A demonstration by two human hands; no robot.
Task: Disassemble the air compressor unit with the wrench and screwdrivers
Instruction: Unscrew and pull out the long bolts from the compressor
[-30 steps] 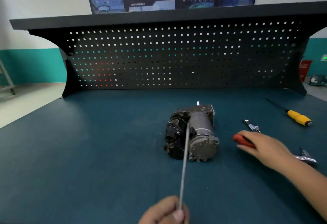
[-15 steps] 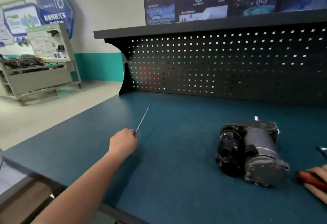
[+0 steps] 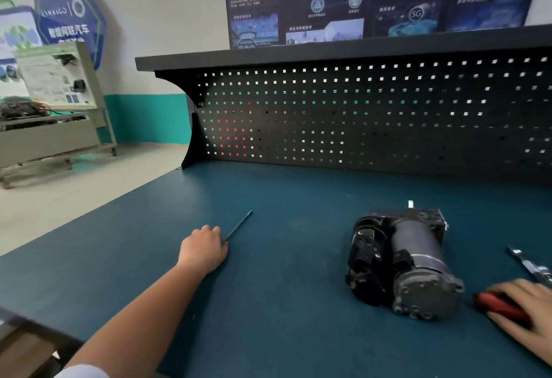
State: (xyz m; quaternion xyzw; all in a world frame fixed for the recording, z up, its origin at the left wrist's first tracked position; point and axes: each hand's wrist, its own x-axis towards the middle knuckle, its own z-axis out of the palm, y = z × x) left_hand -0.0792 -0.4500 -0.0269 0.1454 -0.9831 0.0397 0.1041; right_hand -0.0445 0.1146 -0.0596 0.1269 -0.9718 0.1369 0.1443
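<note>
Located: air compressor (image 3: 400, 264) lying on its side on the blue counter (image 3: 268, 318), right of centre, round end cap toward the camera, touched by neither hand.

Left hand (image 3: 204, 247) well left of it, knuckles up, fingers curled over the near end of a thin metal rod (image 3: 239, 225). Far end pointing away toward the pegboard (image 3: 358, 114), resting on the counter or just above it — cannot tell which.

Right hand (image 3: 525, 306) just right of the compressor, fingers wrapped round a red-handled screwdriver (image 3: 495, 303). Wrench (image 3: 528, 265) flat on the counter just behind that hand.

Risks, as judged:
- Rolling of the rod toward the left counter edge if let go carelessly; round, thin, nothing beside it as a stop.
- Shifting or rolling of the compressor under tool force with no hand bracing it — cylindrical body on a smooth counter.
- Slipping of the screwdriver tip out of a fastener head if driven one-handed with attention turned left; likely result a chewed head or a jabbed palm.
- Losing track of removed parts if parked this far from the unit.

Hidden or unclear:
- Screwdriver shaft and tip, under the right hand; tip type unknown.
- Part of the right hand and the wrench's near end, cut off by the frame edge.
- Fasteners on the end cap, too blurred to count or to judge as present or removed.
- Far side of the compressor, out of sight.
- Rod ends: no thread or head discernible.
</note>
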